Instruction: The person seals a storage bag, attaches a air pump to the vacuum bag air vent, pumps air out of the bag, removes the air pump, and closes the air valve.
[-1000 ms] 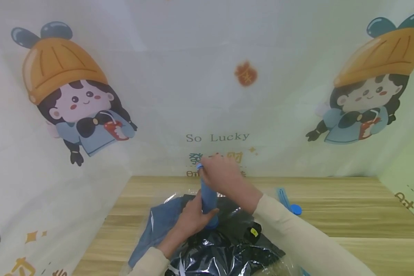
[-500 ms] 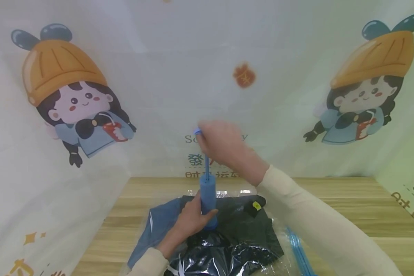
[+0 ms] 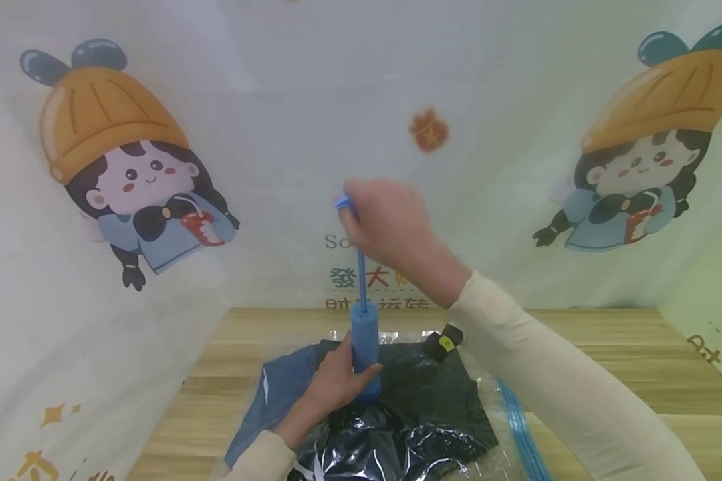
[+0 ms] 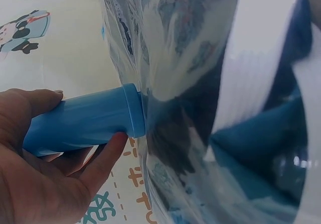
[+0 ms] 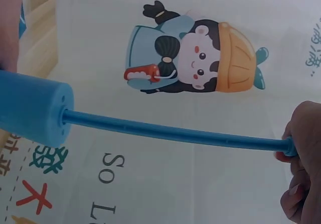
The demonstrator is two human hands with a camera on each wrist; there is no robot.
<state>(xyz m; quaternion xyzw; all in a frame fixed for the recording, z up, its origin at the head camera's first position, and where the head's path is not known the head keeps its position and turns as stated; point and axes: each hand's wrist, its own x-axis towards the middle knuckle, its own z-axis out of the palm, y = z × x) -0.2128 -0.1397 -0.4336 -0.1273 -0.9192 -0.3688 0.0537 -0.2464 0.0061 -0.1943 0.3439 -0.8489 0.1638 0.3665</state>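
A blue hand pump (image 3: 364, 341) stands upright on a clear plastic storage bag (image 3: 391, 454) packed with dark and blue clothes. My left hand (image 3: 333, 381) grips the pump's barrel near its base; in the left wrist view the barrel (image 4: 85, 118) meets the bag's plastic. Above it, my right hand (image 3: 391, 217) holds the pump's handle (image 3: 344, 202) with curled fingers. The thin rod (image 5: 170, 132) is drawn far out of the barrel, as the right wrist view shows. What joins pump and bag is hidden beneath the pump's base.
A black item with a yellow label (image 3: 445, 342) shows at the bag's upper right. Along the right side runs the bag's blue zip strip (image 3: 523, 434). The wooden table (image 3: 602, 374) ends at a printed cloth backdrop (image 3: 277, 167).
My right hand has risen with the handle, pulling the rod out of the barrel. My left hand stays round the barrel. The blue cap seen earlier on the right is now behind my right sleeve.
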